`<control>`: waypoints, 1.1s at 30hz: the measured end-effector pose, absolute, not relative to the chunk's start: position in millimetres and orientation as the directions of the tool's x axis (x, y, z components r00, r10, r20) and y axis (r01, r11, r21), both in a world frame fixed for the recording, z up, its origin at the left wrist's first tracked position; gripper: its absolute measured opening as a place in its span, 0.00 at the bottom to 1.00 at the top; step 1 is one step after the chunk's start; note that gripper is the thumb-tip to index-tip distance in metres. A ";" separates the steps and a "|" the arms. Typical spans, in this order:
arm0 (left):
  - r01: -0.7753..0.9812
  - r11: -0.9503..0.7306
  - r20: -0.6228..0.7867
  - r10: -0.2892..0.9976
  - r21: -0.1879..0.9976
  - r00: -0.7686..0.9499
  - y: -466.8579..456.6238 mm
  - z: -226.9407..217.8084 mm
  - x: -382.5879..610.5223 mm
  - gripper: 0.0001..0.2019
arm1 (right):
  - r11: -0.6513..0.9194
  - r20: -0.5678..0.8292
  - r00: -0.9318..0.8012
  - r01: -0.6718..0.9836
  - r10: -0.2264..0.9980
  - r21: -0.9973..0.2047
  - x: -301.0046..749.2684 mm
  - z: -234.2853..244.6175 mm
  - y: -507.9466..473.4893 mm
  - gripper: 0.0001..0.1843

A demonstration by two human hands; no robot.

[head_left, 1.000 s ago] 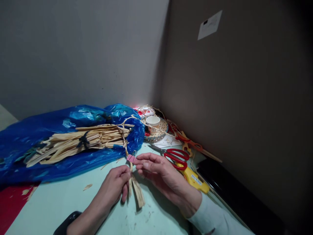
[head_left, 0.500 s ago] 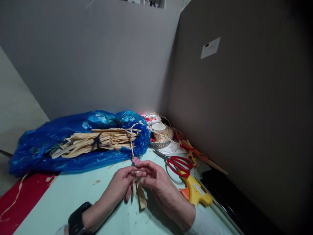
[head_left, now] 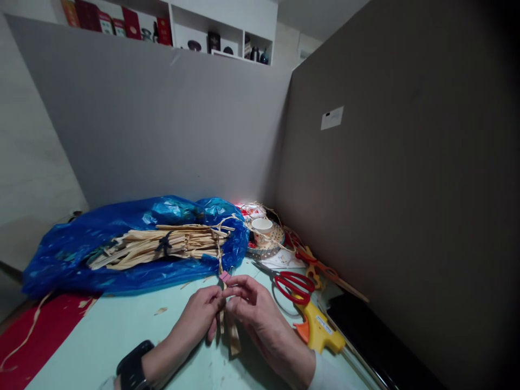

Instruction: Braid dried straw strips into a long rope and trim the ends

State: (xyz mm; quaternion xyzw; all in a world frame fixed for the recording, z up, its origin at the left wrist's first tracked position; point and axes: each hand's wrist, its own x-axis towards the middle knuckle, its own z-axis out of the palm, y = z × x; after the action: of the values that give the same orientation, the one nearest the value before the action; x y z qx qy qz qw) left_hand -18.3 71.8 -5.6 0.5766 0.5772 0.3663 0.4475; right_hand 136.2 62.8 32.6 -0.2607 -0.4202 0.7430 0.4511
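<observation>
My left hand (head_left: 202, 310) pinches pale dried plant strips (head_left: 233, 337), whose loose ends hang down below the fingers. Close against it, my right hand (head_left: 260, 320) is closed on the same strips, thumb and fingertips together. Just beyond the fingertips, a pink clip (head_left: 225, 277) sits where a thin twisted cord (head_left: 220, 257) runs up from the strips. The exact spot between the fingers is partly hidden. Behind the hands, a bundle of dried strips (head_left: 195, 241) tied in black lies on a blue plastic bag (head_left: 134, 281).
To the right lie red-handled scissors (head_left: 293, 286), a yellow glue gun (head_left: 323, 327) and orange scissors (head_left: 319, 261). A paper cup (head_left: 262, 227) stands on a round woven piece (head_left: 266, 250). Grey partitions (head_left: 182, 130) enclose the back and right. A black object (head_left: 365, 330) lies along the right edge.
The head view has tilted up slightly, bringing shelves into sight, so everything sits lower. The fingers have shifted slightly; both hands still hold the strips.
</observation>
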 end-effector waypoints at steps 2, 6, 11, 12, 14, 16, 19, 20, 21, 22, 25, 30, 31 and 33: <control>0.339 0.071 -0.095 0.994 0.938 0.056 71.0 -4.8 -16.6 0.17 | -0.247 -0.013 -0.465 -0.446 0.885 -0.860 135.4 31.7 62.5 0.24; 0.338 0.074 -0.091 0.995 0.938 0.037 70.2 -4.0 -14.3 0.14 | -0.269 -0.002 -0.493 -0.472 0.870 -0.840 134.5 30.7 62.3 0.23; 0.330 0.067 -0.078 0.997 0.941 0.022 70.0 -5.3 -14.8 0.13 | -0.327 -0.012 -0.523 -0.514 0.852 -0.793 133.9 29.5 63.1 0.24; 0.328 0.065 -0.077 0.997 0.942 0.022 69.7 -5.2 -14.9 0.13 | -0.336 -0.019 -0.527 -0.514 0.849 -0.789 134.0 28.9 63.4 0.24; 0.324 0.063 -0.075 0.997 0.944 0.026 68.6 -4.2 -15.1 0.13 | -0.345 -0.021 -0.533 -0.517 0.846 -0.784 134.3 27.4 64.0 0.25; 0.322 0.060 -0.073 0.997 0.945 0.029 67.7 -3.2 -15.1 0.12 | -0.346 -0.017 -0.536 -0.520 0.844 -0.781 134.8 25.7 64.9 0.25; 0.324 0.056 -0.068 0.997 0.944 0.026 67.8 -3.5 -14.9 0.10 | -0.355 -0.013 -0.541 -0.534 0.841 -0.767 135.0 23.8 66.2 0.25; 0.327 0.056 -0.067 0.998 0.943 0.021 68.3 -4.3 -14.7 0.10 | -0.359 -0.012 -0.542 -0.539 0.840 -0.762 134.9 23.5 66.4 0.25; 0.331 0.056 -0.065 0.998 0.942 0.016 69.0 -5.2 -14.4 0.10 | -0.357 -0.009 -0.538 -0.546 0.843 -0.758 134.6 23.2 66.6 0.25; 0.336 0.056 -0.064 0.998 0.940 0.010 69.6 -6.2 -14.2 0.10 | -0.353 -0.007 -0.533 -0.552 0.846 -0.755 134.1 22.9 66.7 0.24; 0.347 0.055 -0.058 0.998 0.936 -0.002 71.0 -8.2 -13.6 0.12 | -0.346 0.000 -0.522 -0.565 0.853 -0.749 132.5 21.8 67.5 0.22; 0.360 0.040 -0.043 0.999 0.932 -0.002 70.4 -7.7 -13.7 0.12 | -0.351 -0.016 -0.513 -0.564 0.858 -0.748 130.6 20.8 68.1 0.23; 0.362 0.038 -0.040 0.999 0.931 -0.001 70.3 -7.7 -13.8 0.13 | -0.352 -0.021 -0.514 -0.556 0.858 -0.753 130.5 21.3 67.5 0.24; 0.366 0.033 -0.035 0.999 0.930 -0.001 70.4 -8.2 -13.7 0.13 | -0.348 -0.019 -0.520 -0.544 0.854 -0.763 130.4 22.7 65.7 0.23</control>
State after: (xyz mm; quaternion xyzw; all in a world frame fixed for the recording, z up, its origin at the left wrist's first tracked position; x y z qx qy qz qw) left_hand -13.7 70.4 -8.2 0.5769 0.5917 0.3881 0.4081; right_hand 130.4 65.7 22.7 -0.2139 -0.3625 0.7927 0.4410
